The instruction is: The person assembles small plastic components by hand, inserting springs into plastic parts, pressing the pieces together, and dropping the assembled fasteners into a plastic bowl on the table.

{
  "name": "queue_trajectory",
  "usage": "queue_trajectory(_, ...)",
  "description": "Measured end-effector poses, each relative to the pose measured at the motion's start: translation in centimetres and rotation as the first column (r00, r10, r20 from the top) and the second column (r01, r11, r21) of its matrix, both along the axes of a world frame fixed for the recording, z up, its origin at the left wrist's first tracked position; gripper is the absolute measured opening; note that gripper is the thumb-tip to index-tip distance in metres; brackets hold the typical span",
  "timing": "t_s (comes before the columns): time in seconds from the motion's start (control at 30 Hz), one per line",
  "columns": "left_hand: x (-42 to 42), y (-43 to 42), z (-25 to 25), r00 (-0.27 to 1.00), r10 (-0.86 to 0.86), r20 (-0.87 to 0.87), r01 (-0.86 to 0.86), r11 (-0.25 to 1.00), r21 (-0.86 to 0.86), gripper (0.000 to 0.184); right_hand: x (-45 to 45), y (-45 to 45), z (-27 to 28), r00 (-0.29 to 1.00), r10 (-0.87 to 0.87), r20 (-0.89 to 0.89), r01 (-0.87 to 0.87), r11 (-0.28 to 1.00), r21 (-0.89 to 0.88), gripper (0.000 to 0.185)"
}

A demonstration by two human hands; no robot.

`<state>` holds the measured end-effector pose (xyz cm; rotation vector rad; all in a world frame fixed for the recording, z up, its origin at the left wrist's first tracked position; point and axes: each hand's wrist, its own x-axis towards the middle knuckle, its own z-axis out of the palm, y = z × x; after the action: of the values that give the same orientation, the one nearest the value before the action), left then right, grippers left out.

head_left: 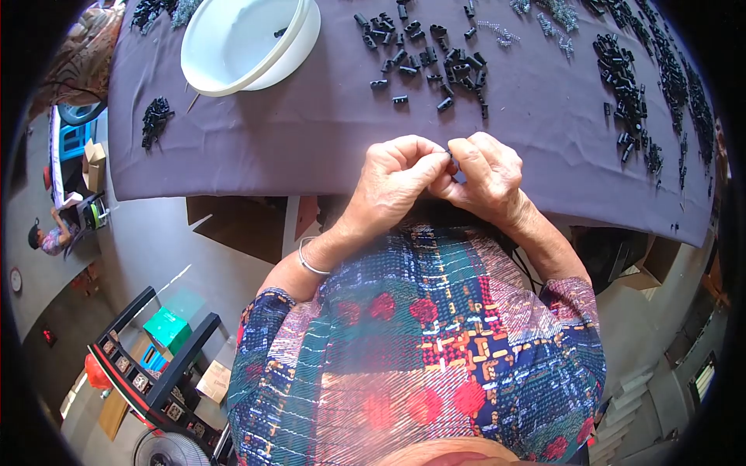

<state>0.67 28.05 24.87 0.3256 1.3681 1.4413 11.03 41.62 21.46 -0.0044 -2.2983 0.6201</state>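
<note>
Just over the table's near edge, my left hand (400,175) and my right hand (486,171) meet with fingertips pinched together. A tiny dark piece (450,154) shows between the fingertips; the fingers cover most of it, so its exact kind cannot be told. Beyond the hands lies a loose scatter of short black cylindrical plastic parts (408,70) on the purple-grey cloth (326,132). A large white plastic basin (299,58) stands up and to the left, with a black part inside it.
Metal springs (556,19) lie at the far right, near long heaps of black parts (618,70). A small black pile (155,120) sits at the left. On the floor are a black rack (148,365), a green box (167,330) and a fan (171,450). Another person (53,239) is far left.
</note>
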Motion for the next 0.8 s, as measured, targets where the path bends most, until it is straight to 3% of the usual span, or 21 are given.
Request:
queue_trajectory(0.33, -0.16, -0.62, 0.41, 0.998, -0.063, -0.010, 0.062, 0.998, -0.019, 0.017, 0.26, 0.02, 0.38, 0.996, 0.076, 0.037, -0.076, 0.997, 0.007, 0.026)
queue_trajectory(0.8, -0.04, -0.10, -0.23, 0.996, 0.057, 0.066, -0.060, 0.997, 0.048, 0.017, -0.34, -0.18, 0.30, 1.000, 0.029, 0.007, -0.029, 0.999, -0.028, 0.025)
